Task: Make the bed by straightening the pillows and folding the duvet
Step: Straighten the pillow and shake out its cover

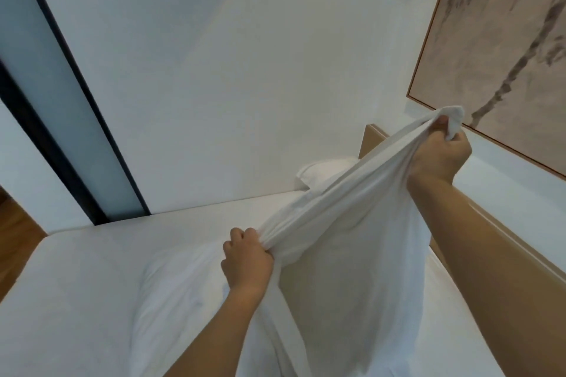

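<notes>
Two hands, left hand (pixel 246 257) and right hand (pixel 438 153), grip the bunched white fabric duvet (pixel 352 254) mid-frame, unfolded; white pillow (pixel 324 170) beyond awaits straightening.

The left hand (pixel 247 257) and right hand (pixel 438 152) each grip a bunched end of the white pillowcase (pixel 352 242), stretching its edge taut above the bed (pixel 92 300). The right hand is raised higher, near the framed picture (pixel 505 49). The pillowcase hangs down onto the bed. A second pillow (pixel 324 171) lies behind the pillowcase, against the beige headboard (pixel 372 138). A dark-framed panel (pixel 70 107) stands left of the bed.
</notes>
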{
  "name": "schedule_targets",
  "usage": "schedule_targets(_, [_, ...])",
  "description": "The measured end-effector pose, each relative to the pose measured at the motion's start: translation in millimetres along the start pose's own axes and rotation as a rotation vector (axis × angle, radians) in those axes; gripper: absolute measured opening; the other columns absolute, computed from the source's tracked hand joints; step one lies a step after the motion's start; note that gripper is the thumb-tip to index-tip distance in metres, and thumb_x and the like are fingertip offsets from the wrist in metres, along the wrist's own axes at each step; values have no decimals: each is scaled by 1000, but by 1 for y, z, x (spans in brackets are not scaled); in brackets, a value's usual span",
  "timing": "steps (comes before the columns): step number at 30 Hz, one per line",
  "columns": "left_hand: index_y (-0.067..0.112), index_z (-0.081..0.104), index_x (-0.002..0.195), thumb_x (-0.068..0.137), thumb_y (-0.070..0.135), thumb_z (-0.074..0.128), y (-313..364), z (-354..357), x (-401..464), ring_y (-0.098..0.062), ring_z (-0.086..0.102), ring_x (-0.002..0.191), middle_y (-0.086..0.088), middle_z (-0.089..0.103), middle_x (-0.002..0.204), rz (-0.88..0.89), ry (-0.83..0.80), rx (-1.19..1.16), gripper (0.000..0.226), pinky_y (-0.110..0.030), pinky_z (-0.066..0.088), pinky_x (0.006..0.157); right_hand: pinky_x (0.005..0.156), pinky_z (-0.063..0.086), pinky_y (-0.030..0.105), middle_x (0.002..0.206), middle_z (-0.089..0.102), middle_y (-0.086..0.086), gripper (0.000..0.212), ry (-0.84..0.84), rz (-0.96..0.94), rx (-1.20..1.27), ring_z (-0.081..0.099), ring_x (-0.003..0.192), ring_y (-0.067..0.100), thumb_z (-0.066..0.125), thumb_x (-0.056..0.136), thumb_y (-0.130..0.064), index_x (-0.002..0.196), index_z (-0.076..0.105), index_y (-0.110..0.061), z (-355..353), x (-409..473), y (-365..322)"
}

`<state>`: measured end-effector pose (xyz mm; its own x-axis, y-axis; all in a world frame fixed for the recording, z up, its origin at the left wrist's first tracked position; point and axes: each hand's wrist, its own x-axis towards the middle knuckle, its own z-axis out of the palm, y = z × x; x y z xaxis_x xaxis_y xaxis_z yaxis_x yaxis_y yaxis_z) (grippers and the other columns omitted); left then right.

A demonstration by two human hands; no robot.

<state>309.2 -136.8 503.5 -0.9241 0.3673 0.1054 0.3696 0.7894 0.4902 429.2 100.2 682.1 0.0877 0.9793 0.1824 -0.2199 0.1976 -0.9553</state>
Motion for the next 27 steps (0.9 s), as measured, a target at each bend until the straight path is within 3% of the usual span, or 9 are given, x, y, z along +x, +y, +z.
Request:
schedule_targets(3, [16, 44, 92, 86, 15, 50, -24, -8, -1, -22, 55, 72, -3, 55, 87, -58, -68, -33, 9, -36, 53, 64, 63, 42, 17, 69, 52, -12, 30, 2, 36, -30, 50, 65, 1, 48, 97, -34, 68, 54, -29, 2, 2, 11])
schedule_targets(6, [10, 50, 100, 83, 13, 49, -24, -49, 50, -36, 62, 87, -15, 63, 96, -31, -32, 31, 17, -38, 52, 74, 65, 41, 23, 65, 49, -10, 31, 10, 73, -52, 46, 61, 4, 49, 95, -30, 64, 50, -24, 10, 2, -1])
schedule_targets(10, [10, 64, 99, 83, 13, 51, 58, -187, 155, -39, 63, 98, -18, 66, 105, 166, 282, 150, 21, -37, 48, 78, 59, 41, 15, 70, 50, -12, 23, 133, -55, 122, 46, 62, -1, 48, 96, -33, 82, 54, -16, 53, 61, -72])
schedule_targets(13, [13, 61, 95, 82, 10, 51, 146, -289, 177, -37, 63, 90, -14, 66, 95, 290, 601, 96, 17, -33, 37, 66, 82, 47, 13, 82, 53, -19, 28, 280, -162, -7, 50, 79, -3, 40, 100, -46, 108, 60, -27, 93, 175, -114])
schedule_targets(16, [16, 62, 97, 86, 16, 49, 187, -255, 141, -37, 63, 93, -14, 68, 96, 341, 545, -38, 17, -36, 40, 66, 74, 41, 20, 109, 60, -12, 30, -84, -391, -329, 55, 92, 10, 38, 96, -40, 120, 56, -33, 95, 104, -132])
schedule_targets(19, [13, 66, 104, 91, 26, 46, 136, -131, 81, -34, 64, 105, -14, 68, 111, 358, -45, 69, 27, -37, 51, 84, 71, 41, 31, 99, 68, 12, 34, -673, -611, -1059, 61, 90, 31, 43, 95, -37, 94, 67, -13, 60, 8, -68])
schedule_targets(21, [11, 68, 102, 86, 23, 48, 92, -132, 86, -34, 64, 104, -15, 69, 111, 250, -56, -5, 28, -36, 53, 85, 76, 42, 35, 102, 67, 18, 52, -498, -445, -985, 60, 95, 35, 37, 97, -50, 95, 69, -8, 33, 22, -63])
schedule_targets(24, [15, 65, 84, 76, 15, 53, 76, -195, 113, -37, 62, 92, -11, 68, 91, 239, 233, -30, 15, -34, 46, 69, 93, 41, 36, 125, 60, 21, 63, -105, -89, -529, 56, 114, 36, 43, 94, -54, 122, 60, 0, 16, 81, -112])
schedule_targets(27, [15, 53, 80, 74, 13, 53, 92, -211, 102, -34, 55, 71, -5, 58, 73, 359, 503, -71, 6, -32, 37, 57, 99, 46, 39, 123, 62, 9, 69, 40, -42, -205, 59, 114, 28, 40, 87, -65, 125, 59, -10, 42, 102, -148])
